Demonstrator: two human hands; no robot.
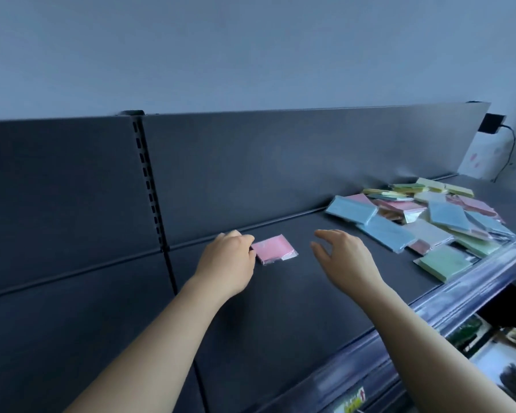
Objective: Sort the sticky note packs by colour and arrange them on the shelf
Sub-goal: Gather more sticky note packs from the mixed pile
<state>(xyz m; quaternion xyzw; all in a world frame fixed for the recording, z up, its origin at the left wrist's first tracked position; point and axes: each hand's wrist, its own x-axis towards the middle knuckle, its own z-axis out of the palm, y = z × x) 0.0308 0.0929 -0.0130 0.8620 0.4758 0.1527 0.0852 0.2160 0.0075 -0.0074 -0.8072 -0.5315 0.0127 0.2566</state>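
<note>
The long dark grey metal shelf (280,311) ran from near left to far right, backed by a dark grey metal back panel (280,162) with a slotted black upright (149,186) at its left. On the shelf's far right lay the loose heap of cellophane-wrapped sticky note packs (429,222), with blue, pink, yellow and green mixed and overlapping. One pale green square pack (443,262) lay at the heap's near edge, close to the shelf's front rail (435,311). Well apart from the heap, to its left and near the back panel, a single pink square sticky note pack in clear wrap (274,248) lay flat on the bare shelf. The left hand (230,260) was at that pack's left corner. Its grip was closed, with fingers curled on the wrapper's edge, though the fingertips were hidden behind the knuckles. The right hand (344,257) hovered just right of the pink pack, between it and the heap, its grip apart, fingers spread and relaxed, holding nothing. The step in hand looked to be setting down a first pink pack to found the pink group, with nearly all the sorting left, since every other pack lay in the heap. The next move would call for the left grip to let go once the pack sat square. The right hand would then need to go right to the heap and lift a pack off the top, ideally another pink one, without dragging the slippery wrapped neighbours toward the front rail.
</note>
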